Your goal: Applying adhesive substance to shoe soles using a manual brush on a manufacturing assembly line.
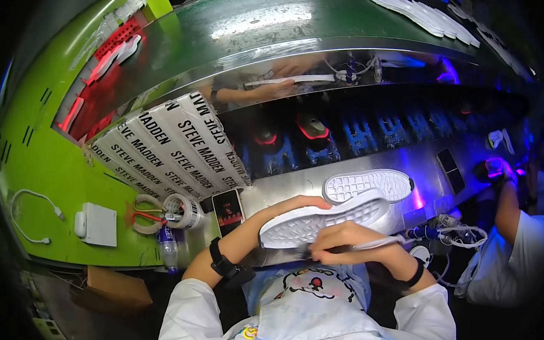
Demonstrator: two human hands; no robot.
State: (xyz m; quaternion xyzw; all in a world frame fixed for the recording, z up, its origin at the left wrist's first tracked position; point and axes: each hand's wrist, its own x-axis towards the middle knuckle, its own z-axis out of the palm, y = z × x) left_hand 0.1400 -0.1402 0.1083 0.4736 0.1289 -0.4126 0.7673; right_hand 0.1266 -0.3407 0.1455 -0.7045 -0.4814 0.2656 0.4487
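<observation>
Pale apron (314, 304) nearest, the left hand (311, 202) grips a white sole (287, 230) by its far edge over the bench (274, 193), the right hand (336, 240) clasping a brush-like tool (381, 242) whose hard push could jolt it into the second sole (366, 184) beyond.

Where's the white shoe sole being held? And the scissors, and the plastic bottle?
White shoe sole (307, 223): head view, on its treaded underside.
Scissors (171, 217): head view, on the metal near the handles.
Plastic bottle (169, 249): head view, on its clear body.

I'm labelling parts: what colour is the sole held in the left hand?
The sole is mostly white; it shows best in the head view.
</observation>
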